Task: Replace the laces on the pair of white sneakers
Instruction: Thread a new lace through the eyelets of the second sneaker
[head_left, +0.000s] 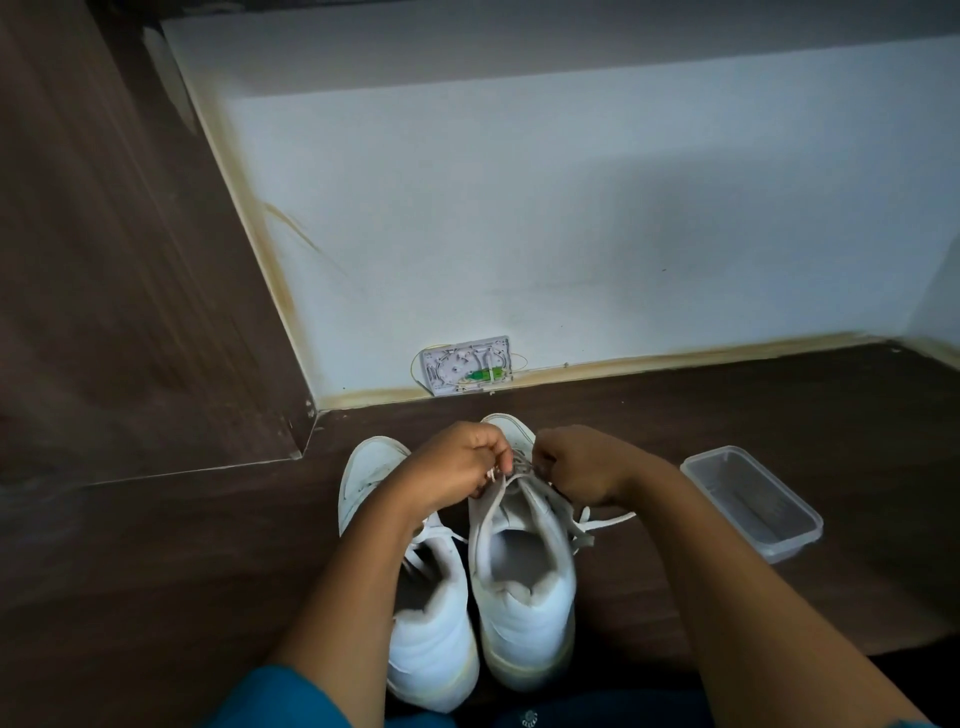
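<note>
Two white sneakers stand side by side on the dark wooden floor, toes pointing at the wall. Over the right sneaker (522, 597) both my hands work at the eyelets. My left hand (457, 465) pinches a white lace (506, 480) near the middle of the shoe. My right hand (576, 465) has its fingers curled around the lace on the other side. Loose lace ends (597, 525) trail off to the shoe's right. The left sneaker (431, 639) is partly hidden under my left forearm, with its laces lying slack.
A clear plastic container (753, 501) sits on the floor to the right of the shoes. A white wall stands just beyond the toes, with a small open wall box (466, 365) at its base. A dark wooden panel (130, 260) rises on the left.
</note>
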